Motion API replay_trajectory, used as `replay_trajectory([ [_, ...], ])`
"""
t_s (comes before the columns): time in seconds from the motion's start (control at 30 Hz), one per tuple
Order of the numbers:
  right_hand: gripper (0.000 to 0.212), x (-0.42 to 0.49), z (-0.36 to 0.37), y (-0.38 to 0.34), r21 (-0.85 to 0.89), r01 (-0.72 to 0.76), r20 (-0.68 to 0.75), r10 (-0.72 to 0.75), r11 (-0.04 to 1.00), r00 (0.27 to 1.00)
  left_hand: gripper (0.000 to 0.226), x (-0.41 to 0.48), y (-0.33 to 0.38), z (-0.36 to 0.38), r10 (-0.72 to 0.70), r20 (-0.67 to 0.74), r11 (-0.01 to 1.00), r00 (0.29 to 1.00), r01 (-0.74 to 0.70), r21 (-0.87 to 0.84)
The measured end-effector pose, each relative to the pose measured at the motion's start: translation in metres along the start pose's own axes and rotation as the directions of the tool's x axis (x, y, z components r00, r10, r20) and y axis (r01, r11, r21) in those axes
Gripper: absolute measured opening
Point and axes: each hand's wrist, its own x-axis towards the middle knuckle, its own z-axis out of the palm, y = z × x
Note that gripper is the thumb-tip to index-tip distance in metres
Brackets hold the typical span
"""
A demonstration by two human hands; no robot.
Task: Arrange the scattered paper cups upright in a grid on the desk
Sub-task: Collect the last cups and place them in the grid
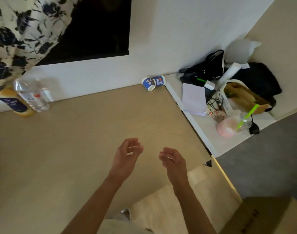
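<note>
Blue paper cups (148, 84), two, touching; left hand (127, 153), right hand (172, 160) loose, empty.

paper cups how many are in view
2. One blue-and-white paper cup lies tipped at the beige desk's far right corner, by the white wall; the second cup lies right beside it, against the wall. More may be outside the frame.

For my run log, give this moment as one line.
left hand: open, empty | right hand: open, empty | cups: two, tipped, far desk edge | grid: not started
</note>
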Motion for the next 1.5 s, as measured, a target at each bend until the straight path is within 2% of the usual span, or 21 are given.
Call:
replay_trajectory([
  [0.3, 0.041, 0.129, 0.021, -0.036, -0.104, 0.010, 0.116, 0.003, 0.995, 0.993, 0.024, 0.071, 0.026, 0.019, -0.058, -0.132, 0.998, 0.990, 0.058, -0.003],
  [0.63, 0.060, 0.321, 0.078, -0.093, -0.319, 0.103, 0.119, -0.068, 0.942, 0.991, 0.024, 0.135, 0.058, 0.042, -0.104, -0.303, 0.994, 0.947, 0.113, 0.013],
  [0.8, 0.067, 0.417, 0.122, -0.103, -0.508, 0.222, 0.193, -0.141, 0.832, 0.971, 0.023, 0.169, 0.068, 0.049, -0.124, -0.381, 0.991, 0.916, 0.133, -0.004],
  [0.97, 0.066, 0.461, 0.154, -0.096, -0.695, 0.351, 0.277, -0.217, 0.627, 0.936, 0.026, 0.179, 0.068, 0.055, -0.141, -0.398, 0.987, 0.906, 0.161, 0.016],
  [1.07, 0.069, 0.474, 0.163, -0.086, -0.772, 0.363, 0.284, -0.228, 0.522, 0.931, 0.028, 0.179, 0.064, 0.057, -0.145, -0.402, 0.985, 0.904, 0.172, 0.031],
  [1.17, 0.072, 0.476, 0.170, -0.080, -0.794, 0.359, 0.267, -0.249, 0.491, 0.931, 0.028, 0.178, 0.060, 0.060, -0.154, -0.399, 0.982, 0.904, 0.186, 0.041],
  [1.23, 0.075, 0.477, 0.172, -0.074, -0.782, 0.364, 0.269, -0.253, 0.506, 0.929, 0.028, 0.178, 0.058, 0.062, -0.165, -0.401, 0.980, 0.901, 0.197, 0.039],
  [1.3, 0.075, 0.476, 0.170, -0.068, -0.748, 0.350, 0.264, -0.231, 0.564, 0.936, 0.027, 0.181, 0.056, 0.063, -0.172, -0.401, 0.978, 0.900, 0.204, 0.040],
  [1.4, 0.077, 0.465, 0.158, -0.066, -0.616, 0.287, 0.247, -0.166, 0.734, 0.955, 0.028, 0.189, 0.057, 0.066, -0.180, -0.402, 0.977, 0.898, 0.211, 0.032],
  [1.5, 0.080, 0.429, 0.143, -0.074, -0.347, 0.191, 0.293, -0.087, 0.918, 0.952, 0.030, 0.203, 0.058, 0.068, -0.189, -0.425, 0.978, 0.885, 0.211, 0.004],
])
